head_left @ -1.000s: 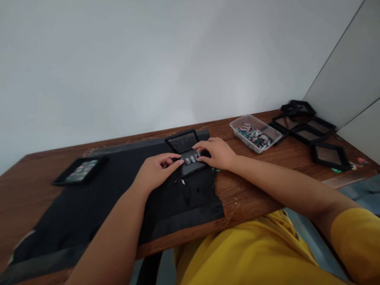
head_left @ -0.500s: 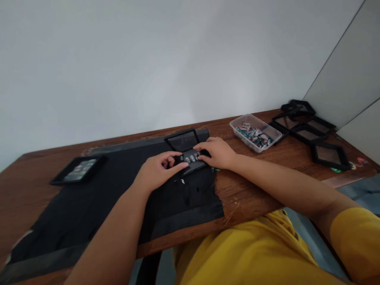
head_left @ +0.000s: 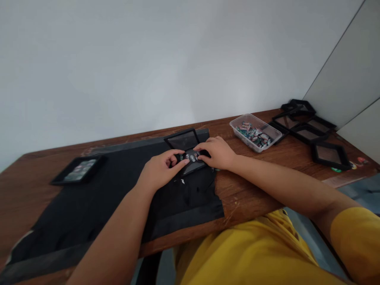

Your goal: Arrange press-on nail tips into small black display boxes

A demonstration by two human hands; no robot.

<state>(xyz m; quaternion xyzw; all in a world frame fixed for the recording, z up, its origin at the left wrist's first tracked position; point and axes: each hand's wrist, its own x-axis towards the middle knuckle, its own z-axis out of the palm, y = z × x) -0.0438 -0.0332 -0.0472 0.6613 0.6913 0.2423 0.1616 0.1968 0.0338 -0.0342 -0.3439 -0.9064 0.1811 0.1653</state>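
Observation:
A small black frame case [head_left: 190, 171] lies on a black cloth, with its clear-windowed lid [head_left: 181, 140] standing up behind it. Across the film inside runs a row of small glossy pieces [head_left: 192, 158] that look like false nails, grey and shiny. My left hand [head_left: 160, 168] comes in from the left, thumb and forefinger closed around the end of the row. At the right end, my right hand [head_left: 218, 153] pinches at the outermost piece with thumb and forefinger. My fingertips partly hide the end pieces.
A clear plastic tub [head_left: 255, 134] of loose glossy pieces stands to the right. Several black frame cases [head_left: 331, 155] are piled near the right wall. On the left a filled frame case [head_left: 78, 170] rests on the black cloth [head_left: 118, 190]. White scraps [head_left: 182, 181] lie nearby.
My left hand has shifted slightly right and up at the row's left end. My right hand stays almost where it was.

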